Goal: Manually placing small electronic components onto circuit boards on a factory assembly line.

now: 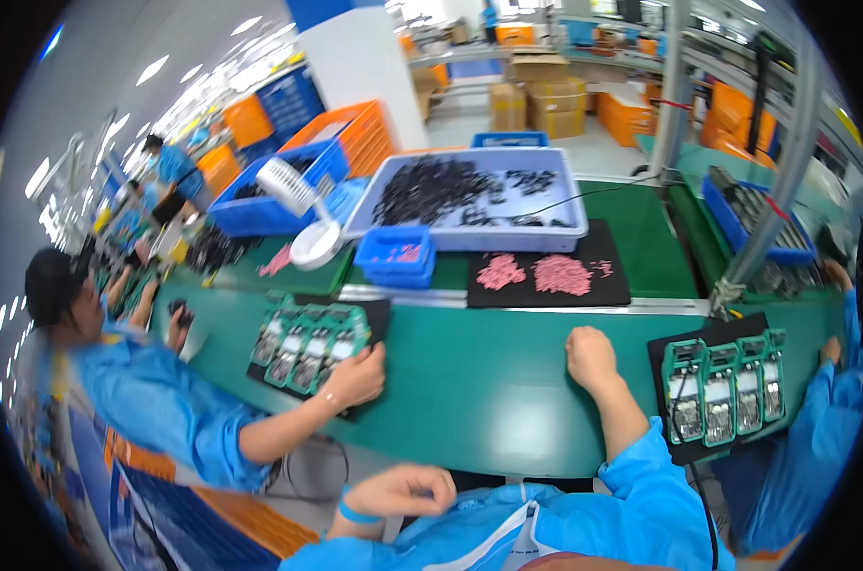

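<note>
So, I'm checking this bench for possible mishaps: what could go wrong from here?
The pink pieces lie in loose heaps on a flat black mat, so a careless sweep of the person's right hand might scatter them.
A co-worker's hand is at the edge of the left-hand green board panel; a knock there could push it out of place.

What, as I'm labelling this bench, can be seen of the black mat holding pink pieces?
The black mat looks flat and rectangular; material unclear. It lies on the green surface before the pale tray, its near edge along a metal strip. Pink pieces rest on it: two heaps, plus a sparser scatter rightward. The right hand doesn't touch it.
</note>
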